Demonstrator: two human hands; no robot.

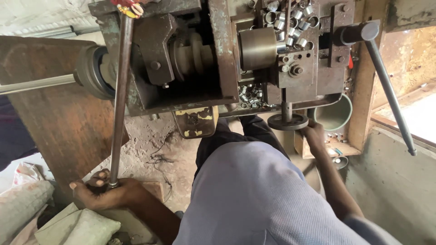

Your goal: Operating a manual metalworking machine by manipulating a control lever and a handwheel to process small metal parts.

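At lower left my left hand (102, 193) is closed tight around the bottom end of the long steel lever (119, 100), which runs up to the machine (218, 54) at the top edge. Right of centre, my right hand (313, 134) grips the rim of the round handwheel (287, 121), fingers curled over it. Further up sits the chuck (258, 47), with small metal rings (290, 20) heaped above it. I judge I'm mid-cut; next calls for steady lever pressure while turning the wheel slowly.

Long steel lever (119, 95) upright; handwheel (287, 121) seemingly flat.
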